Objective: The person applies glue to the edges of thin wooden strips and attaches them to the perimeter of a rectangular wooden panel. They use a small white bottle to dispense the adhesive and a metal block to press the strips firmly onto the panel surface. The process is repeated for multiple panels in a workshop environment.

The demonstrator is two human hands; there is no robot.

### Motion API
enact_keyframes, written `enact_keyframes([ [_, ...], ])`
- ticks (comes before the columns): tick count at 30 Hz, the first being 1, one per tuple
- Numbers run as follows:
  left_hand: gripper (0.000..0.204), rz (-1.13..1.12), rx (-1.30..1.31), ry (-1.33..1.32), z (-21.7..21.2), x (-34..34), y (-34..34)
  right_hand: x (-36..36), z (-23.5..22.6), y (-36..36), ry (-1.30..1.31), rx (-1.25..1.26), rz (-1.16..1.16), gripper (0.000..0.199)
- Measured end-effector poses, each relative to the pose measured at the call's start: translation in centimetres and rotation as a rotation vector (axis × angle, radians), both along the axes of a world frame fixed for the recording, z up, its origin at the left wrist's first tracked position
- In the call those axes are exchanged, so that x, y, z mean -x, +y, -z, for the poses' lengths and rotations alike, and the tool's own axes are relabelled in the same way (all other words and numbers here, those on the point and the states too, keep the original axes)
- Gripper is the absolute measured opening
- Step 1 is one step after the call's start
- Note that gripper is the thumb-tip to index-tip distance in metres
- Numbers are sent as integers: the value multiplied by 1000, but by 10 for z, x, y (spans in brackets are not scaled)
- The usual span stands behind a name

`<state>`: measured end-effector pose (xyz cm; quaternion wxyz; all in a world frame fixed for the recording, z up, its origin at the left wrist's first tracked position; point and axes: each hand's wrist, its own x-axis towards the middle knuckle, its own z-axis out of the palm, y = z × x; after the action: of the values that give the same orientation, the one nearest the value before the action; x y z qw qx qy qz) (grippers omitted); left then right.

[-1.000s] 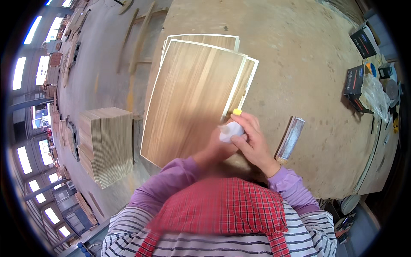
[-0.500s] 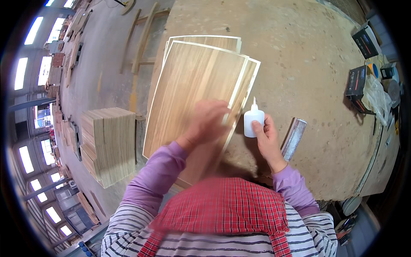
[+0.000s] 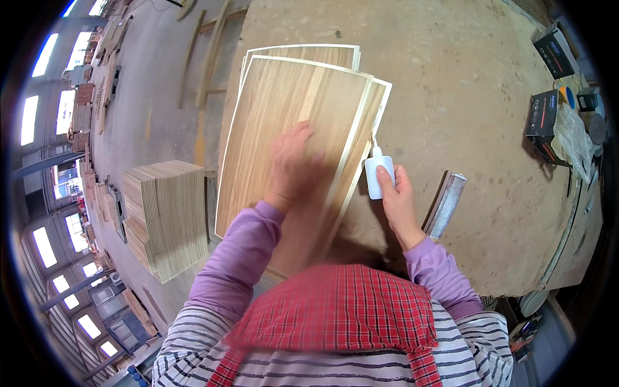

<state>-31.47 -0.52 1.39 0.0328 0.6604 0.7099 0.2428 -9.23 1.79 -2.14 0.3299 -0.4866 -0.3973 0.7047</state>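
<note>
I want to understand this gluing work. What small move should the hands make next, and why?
Probably slide the glue bottle along the board's right edge. The right hand holds it with the nozzle already at that pale edge, and the left hand lies flat on the top board, keeping it steady.

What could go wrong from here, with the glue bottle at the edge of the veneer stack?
The white squeeze bottle in the right hand points its nozzle at the top wood sheet's right edge; glue might drip onto the worktable. The left hand lies flat on that sheet, and pressure may shift the loosely fanned stack.
</note>
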Motion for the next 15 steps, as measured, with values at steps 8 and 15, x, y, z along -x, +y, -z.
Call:
enact_keyframes([
  [8,48,4,-3,5,0,1,1,6,-1,-1,8,-20,18,19],
  [15,47,11,-16,-11,0,2,1,8,-5,0,-31,5,50,27],
])
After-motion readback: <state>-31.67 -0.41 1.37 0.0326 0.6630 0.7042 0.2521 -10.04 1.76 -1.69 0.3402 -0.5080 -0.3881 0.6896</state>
